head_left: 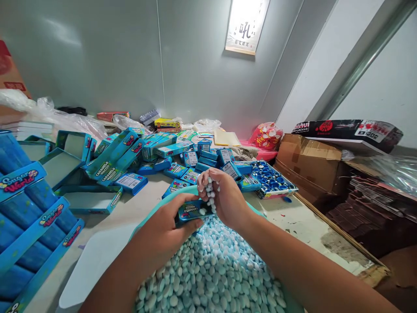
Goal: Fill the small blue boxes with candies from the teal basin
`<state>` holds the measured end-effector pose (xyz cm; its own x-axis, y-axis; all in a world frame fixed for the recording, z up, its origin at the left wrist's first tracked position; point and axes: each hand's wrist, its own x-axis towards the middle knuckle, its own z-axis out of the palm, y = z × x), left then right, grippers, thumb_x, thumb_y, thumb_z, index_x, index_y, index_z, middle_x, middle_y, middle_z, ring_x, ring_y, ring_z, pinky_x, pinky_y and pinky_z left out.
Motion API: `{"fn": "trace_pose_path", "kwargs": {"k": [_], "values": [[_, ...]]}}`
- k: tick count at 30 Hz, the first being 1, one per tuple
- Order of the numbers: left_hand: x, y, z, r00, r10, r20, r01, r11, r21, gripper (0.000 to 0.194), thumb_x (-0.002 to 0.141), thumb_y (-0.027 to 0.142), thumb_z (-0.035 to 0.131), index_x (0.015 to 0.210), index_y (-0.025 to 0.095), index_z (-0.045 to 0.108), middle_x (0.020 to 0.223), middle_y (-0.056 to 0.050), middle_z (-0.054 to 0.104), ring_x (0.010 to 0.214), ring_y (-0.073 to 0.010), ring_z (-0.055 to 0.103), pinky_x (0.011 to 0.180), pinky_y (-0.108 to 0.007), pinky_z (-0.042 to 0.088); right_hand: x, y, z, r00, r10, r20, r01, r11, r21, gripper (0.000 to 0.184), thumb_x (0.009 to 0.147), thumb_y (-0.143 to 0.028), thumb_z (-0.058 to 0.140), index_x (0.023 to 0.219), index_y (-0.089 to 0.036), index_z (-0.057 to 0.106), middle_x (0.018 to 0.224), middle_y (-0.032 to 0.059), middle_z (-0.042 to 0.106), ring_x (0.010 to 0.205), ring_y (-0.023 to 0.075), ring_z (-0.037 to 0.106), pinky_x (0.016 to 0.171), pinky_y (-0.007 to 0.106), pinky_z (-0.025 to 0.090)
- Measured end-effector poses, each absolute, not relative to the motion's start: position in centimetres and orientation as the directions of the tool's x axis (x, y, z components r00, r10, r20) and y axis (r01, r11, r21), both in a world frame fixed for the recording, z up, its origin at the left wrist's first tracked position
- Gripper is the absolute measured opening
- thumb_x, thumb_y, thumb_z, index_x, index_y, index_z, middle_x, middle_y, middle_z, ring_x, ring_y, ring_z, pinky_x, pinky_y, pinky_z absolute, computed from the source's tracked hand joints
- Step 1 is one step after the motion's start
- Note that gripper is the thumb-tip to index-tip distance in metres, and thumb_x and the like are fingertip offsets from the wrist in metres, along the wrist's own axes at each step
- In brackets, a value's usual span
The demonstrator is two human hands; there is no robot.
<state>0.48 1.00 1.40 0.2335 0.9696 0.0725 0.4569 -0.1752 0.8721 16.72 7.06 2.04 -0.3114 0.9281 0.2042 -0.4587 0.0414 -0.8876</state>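
Observation:
My left hand (177,221) is closed round a small blue candy tin (192,209) labelled Caramelo Macizo, tilted over the tub. Just above the tin's right end, my right hand (224,195) is cupped round a handful of white candies (211,193). Some of these candies spill down in a stream at the tin's opening. Below both hands, a pile of pale candies (211,269) fills a turquoise tub (189,190). My forearms cover parts of the tub's sides.
Filled Sugar World display boxes (32,221) stack at left, near open display trays (81,198). Several blue tins (177,170) lie behind the tub. At right are a tray of blue caps (270,178), a cardboard box (306,161) and the table's wooden edge (339,230).

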Motion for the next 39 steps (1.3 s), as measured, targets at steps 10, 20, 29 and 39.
{"fn": "trace_pose_path", "kwargs": {"k": [10,20,29,39], "values": [[0.3,0.9,1.5,0.265,0.964,0.032,0.495,-0.164,0.853,0.039,0.092,0.047,0.064,0.129,0.036,0.057,0.125,0.003,0.068,0.116,-0.0258,0.062,0.094,-0.036,0.047,16.7,6.9,2.0,-0.301,0.926,0.226,-0.423,0.083,-0.902,0.026,0.087,-0.035,0.058,0.067,-0.019,0.061,0.057,-0.0009,0.057,0.058,0.0134,0.047,0.057,0.025,0.034],[0.6,1.9,1.7,0.279,0.938,0.207,0.523,-0.329,0.787,0.039,0.087,0.035,0.072,0.125,0.029,0.066,0.124,0.001,0.071,0.115,-0.0238,0.064,0.092,-0.03,0.05,17.1,7.1,2.4,-0.285,0.9,0.33,-0.463,0.172,-0.869,0.026,0.088,-0.029,0.053,0.065,-0.02,0.062,0.058,-0.0003,0.056,0.062,0.0155,0.048,0.062,0.028,0.035],[2.3,7.6,3.6,0.437,0.897,0.066,0.469,-0.29,0.834,0.052,0.073,0.038,0.081,0.119,0.02,0.068,0.118,-0.007,0.073,0.105,-0.0283,0.068,0.087,-0.036,0.054,18.9,9.3,2.6,-0.064,0.951,0.303,-0.532,0.225,-0.817,0.024,0.081,-0.036,0.056,0.061,-0.022,0.058,0.054,-0.0025,0.049,0.059,0.0146,0.046,0.062,0.028,0.037],[0.6,8.6,0.4,0.509,0.86,0.033,0.421,-0.282,0.862,0.047,0.078,0.038,0.079,0.118,0.02,0.063,0.127,-0.006,0.067,0.123,-0.0284,0.06,0.105,-0.039,0.047,18.0,9.2,2.1,-0.196,0.966,0.168,-0.341,0.094,-0.935,0.022,0.076,-0.034,0.058,0.061,-0.018,0.059,0.052,-0.0016,0.053,0.054,0.0137,0.047,0.059,0.029,0.036]]}}
